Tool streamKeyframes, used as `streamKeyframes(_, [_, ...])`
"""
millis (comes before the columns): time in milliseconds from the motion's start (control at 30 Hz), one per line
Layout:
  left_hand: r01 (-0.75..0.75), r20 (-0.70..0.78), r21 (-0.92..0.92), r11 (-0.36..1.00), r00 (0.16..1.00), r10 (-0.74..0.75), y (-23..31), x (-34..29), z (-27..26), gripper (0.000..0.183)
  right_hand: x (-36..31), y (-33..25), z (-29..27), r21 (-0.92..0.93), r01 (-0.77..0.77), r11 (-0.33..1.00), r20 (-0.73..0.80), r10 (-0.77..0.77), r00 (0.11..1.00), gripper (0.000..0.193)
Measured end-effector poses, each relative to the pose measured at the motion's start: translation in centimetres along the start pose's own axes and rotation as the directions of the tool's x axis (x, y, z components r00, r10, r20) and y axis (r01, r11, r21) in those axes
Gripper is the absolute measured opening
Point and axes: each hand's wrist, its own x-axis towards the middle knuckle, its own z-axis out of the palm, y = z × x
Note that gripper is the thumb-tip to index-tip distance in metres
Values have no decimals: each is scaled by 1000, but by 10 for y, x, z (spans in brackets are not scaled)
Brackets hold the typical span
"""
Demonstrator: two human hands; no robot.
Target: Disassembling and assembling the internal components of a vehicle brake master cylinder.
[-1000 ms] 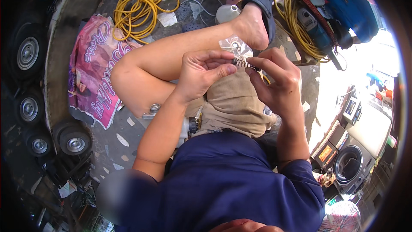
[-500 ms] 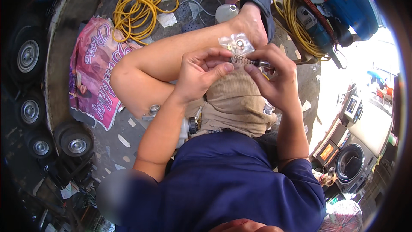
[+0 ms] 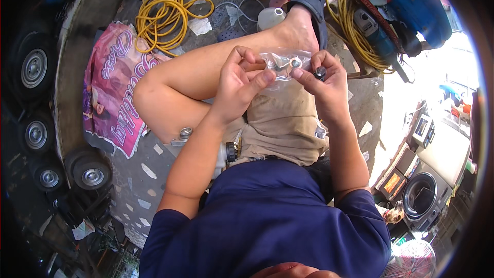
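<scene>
Bag was up in front of me, over my tan shorts [image 3: 283, 118], spread between both hands. Left hand [image 3: 243, 81] had the near-left edge of the clear plastic bag [image 3: 278, 62]: thumb closed down on it, index lifted a bit, so a light pinch, likely to avoid crushing the contents. Right hand [image 3: 325, 76] did double duty: thumb at the bag's right side, fingers curled round a dark cylindrical piece [image 3: 320, 73], its end facing up; likely parked there to free the thumb for the plastic. Couldn't tell how firmly either side was squeezed. Small round metal part [image 3: 296, 64] showed at the bag's right, by my right thumb; inside or against it, couldn't tell. Bent leg [image 3: 206, 67] lay beyond the hands, yellow cable [image 3: 170, 15] coiled well apart on the floor.
</scene>
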Motion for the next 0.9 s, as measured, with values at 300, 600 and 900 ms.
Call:
streamKeyframes(300, [100,-91,-36,994,991,-103,7,3,1,41,3,7,2,-132,72,989,15,-70,997,33])
streamKeyframes(600, [184,-88,-100,978,977,-193,11,3,-1,42,1,4,4,-160,85,983,37,-80,996,28])
streamKeyframes(900, [152,-83,-28,988,985,-154,9,2,-2,45,2,6,4,-161,108,981,55,-100,993,28])
